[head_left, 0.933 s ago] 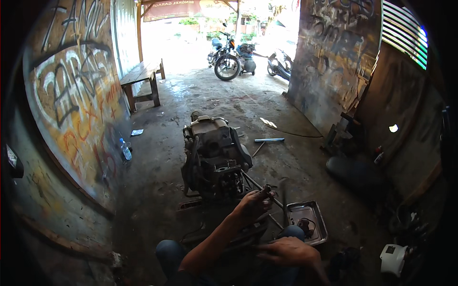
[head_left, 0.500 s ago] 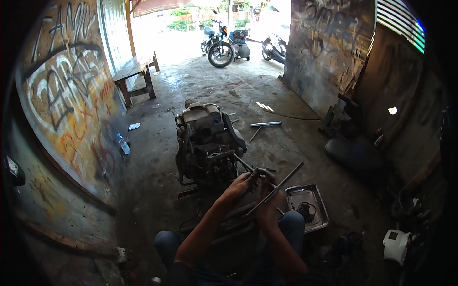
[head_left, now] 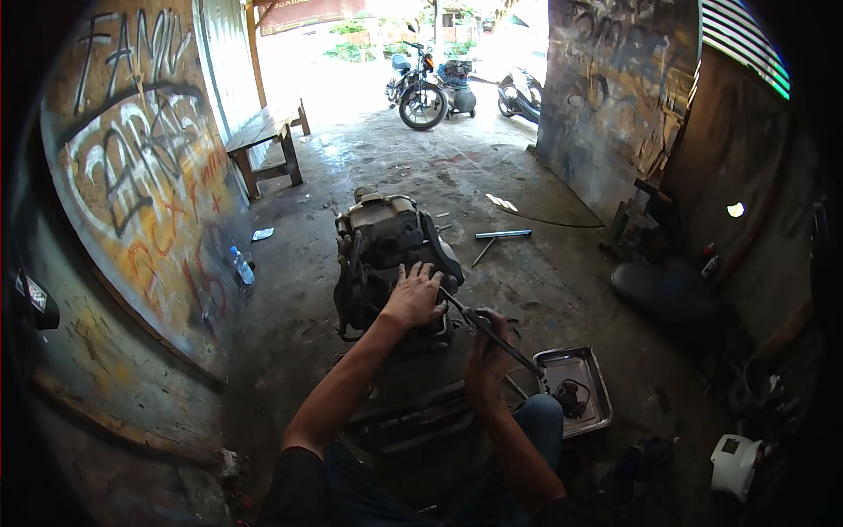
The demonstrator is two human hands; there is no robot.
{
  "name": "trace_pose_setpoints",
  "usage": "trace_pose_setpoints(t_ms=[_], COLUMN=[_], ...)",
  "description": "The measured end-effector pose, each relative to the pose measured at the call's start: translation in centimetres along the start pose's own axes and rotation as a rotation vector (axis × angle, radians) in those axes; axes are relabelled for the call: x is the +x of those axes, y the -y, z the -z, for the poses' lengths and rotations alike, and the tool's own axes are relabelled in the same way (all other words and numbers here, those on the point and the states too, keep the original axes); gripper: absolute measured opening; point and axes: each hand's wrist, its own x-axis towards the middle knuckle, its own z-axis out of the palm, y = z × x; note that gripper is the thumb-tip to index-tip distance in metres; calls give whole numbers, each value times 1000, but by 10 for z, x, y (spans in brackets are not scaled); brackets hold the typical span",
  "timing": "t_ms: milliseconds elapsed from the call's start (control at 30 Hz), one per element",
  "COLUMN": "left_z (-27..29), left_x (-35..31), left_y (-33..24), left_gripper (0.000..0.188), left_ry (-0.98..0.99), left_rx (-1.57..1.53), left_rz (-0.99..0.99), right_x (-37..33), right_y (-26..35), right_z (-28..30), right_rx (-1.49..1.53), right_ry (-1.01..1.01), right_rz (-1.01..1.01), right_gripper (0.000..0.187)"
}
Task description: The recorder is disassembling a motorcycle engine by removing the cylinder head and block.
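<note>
In front of me stands a dark, partly stripped motorbike [head_left: 382, 239], with bare metal and black parts showing. My left hand [head_left: 414, 297] lies on its near upper part, fingers spread and nothing held in them. My right hand [head_left: 492, 342] is closed round a long dark T-handle wrench [head_left: 522, 358]. From the fist, the wrench's shaft slants up and left to the motorbike's right side, close to my left fingertips. What its tip meets there is hidden. One end of the wrench's bar points down and right toward a metal tray [head_left: 601, 391].
Dark parts lie in the tray beside my right knee. A shiny metal bar [head_left: 503, 234] and a thin rod lie on the concrete floor beyond. A black seat [head_left: 654, 285] sits at right, a plastic bottle [head_left: 242, 266] by the left wall, and a wooden bench [head_left: 262, 132] farther back.
My left hand has left the wrench and moved up and left onto the motorbike, its fingers opening. The wrench's bar has swung round in my right hand. The whole view has shifted slightly.
</note>
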Motion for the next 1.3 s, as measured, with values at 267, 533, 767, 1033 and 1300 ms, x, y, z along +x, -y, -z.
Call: trace_pose_setpoints(t_ms=[267, 533, 767, 1033, 1300], left_z=[-21, -29, -31, -26, -32], left_x=[18, 31, 33, 28, 35], left_y=[-9, -19, -20, -22, -26], left_gripper=[55, 38, 41, 42, 37], left_ry=[45, 67, 67, 65, 20], left_rx=[-67, 23, 69, 66, 52], left_rz=[188, 316, 321, 333, 358], right_x=[15, 10, 10, 4, 0], right_y=[-7, 19, 2, -3, 7], right_z=[-5, -3, -9, -8, -50], right_rx=[42, 91, 314, 126, 555], right_ry=[87, 52, 17, -85, -333], right_rz=[-16, -441, -354, -23, -251], right_gripper=[18, 22, 21, 27, 36])
